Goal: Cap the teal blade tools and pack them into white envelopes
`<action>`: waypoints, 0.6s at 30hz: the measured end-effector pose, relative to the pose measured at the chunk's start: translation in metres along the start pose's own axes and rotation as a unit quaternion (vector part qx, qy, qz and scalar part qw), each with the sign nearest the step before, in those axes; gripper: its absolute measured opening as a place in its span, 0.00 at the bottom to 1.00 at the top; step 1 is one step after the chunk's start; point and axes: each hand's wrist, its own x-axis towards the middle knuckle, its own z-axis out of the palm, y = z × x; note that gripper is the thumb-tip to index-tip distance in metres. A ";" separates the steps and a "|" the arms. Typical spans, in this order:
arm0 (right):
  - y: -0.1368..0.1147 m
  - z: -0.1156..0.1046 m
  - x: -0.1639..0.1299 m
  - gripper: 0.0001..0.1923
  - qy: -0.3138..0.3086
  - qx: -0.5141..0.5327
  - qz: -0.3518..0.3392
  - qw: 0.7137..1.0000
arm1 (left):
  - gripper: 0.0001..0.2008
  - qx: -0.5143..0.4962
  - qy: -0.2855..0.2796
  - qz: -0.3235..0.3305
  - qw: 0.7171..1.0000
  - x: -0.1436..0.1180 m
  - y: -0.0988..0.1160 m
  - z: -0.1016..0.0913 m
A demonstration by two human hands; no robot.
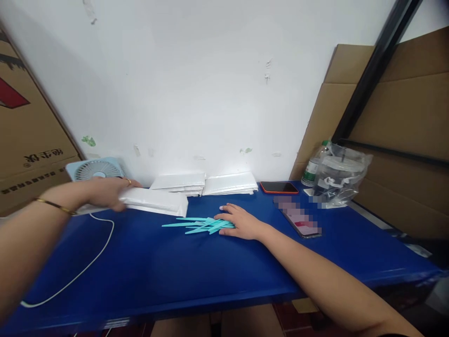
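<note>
**Bare forearms (308,271) extended over a smooth blue tabletop (157,276)**

Flat, tapered turquoise strips (196,225) lie crossed in a loose bunch at mid-tabletop. The right hand (240,221) is positioned palm-down over their right end, fingers partly spread; whether it grips any strip cannot be determined. The left hand (108,192), slightly blurred, is closed on the left part of a flat, white, rectangular packet (157,201), located behind and left of the strips.

Two low stacks of similar white packets, left stack (178,181) and right stack (231,182), are placed side by side near the white wall (196,93). Behind the left hand: a pale-blue square fan (96,168). Right of the strips: a dark phone with orange-red edge (279,187), a second phone with lit screen (301,222), and, at the right rear, a clear plastic bag (340,178) beside a green-capped bottle (312,168).
</note>
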 end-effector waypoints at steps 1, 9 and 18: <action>-0.001 0.000 0.000 0.29 -0.003 -0.002 -0.004 1.000 | 0.30 0.008 -0.043 0.035 0.998 0.005 0.004 0.010; -0.001 -0.012 -0.004 0.42 -0.021 0.010 0.000 1.000 | 0.41 -0.084 0.068 0.070 0.992 0.006 0.052 0.081; 0.038 -0.044 -0.030 0.56 -0.050 0.027 0.059 0.997 | 0.32 -0.261 -0.009 0.274 0.925 -0.041 0.150 0.103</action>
